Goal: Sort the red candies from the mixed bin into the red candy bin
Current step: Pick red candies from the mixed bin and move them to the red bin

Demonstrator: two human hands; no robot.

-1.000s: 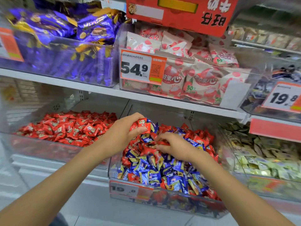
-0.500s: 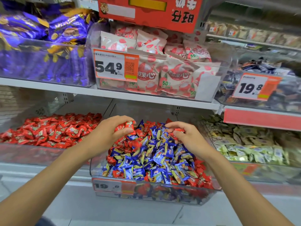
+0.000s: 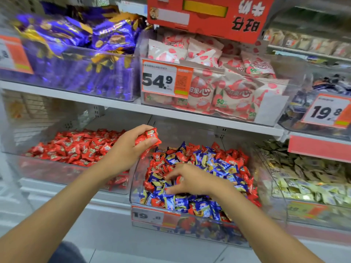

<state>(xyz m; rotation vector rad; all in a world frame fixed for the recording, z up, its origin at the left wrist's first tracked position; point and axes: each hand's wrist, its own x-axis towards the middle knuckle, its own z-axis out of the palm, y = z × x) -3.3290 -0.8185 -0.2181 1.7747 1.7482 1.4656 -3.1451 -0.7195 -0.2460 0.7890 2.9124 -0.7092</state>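
Observation:
The clear mixed bin [image 3: 133, 183] on the lower shelf holds a heap of red and blue candies [image 3: 212, 168]. To its left stands the clear red candy bin [image 3: 47, 168], filled with red candies [image 3: 76, 147]. My left hand [image 3: 127, 150] grips a bunch of red candies [image 3: 149, 138], raised above the mixed bin's left wall. My right hand [image 3: 191, 180] reaches down into the mixed heap, fingers curled and pinching at a candy whose colour is hidden under the fingers.
A bin of pale yellow-wrapped candies [image 3: 307, 179] sits to the right. The upper shelf [image 3: 114, 104] overhangs both bins and carries purple sweets [image 3: 79, 54], strawberry packs [image 3: 218, 80] and price tags. A red sign [image 3: 209, 16] hangs above.
My left hand has lifted with its red candies and shifted left toward the red candy bin. My right hand has dropped from the back of the heap down to its front-middle.

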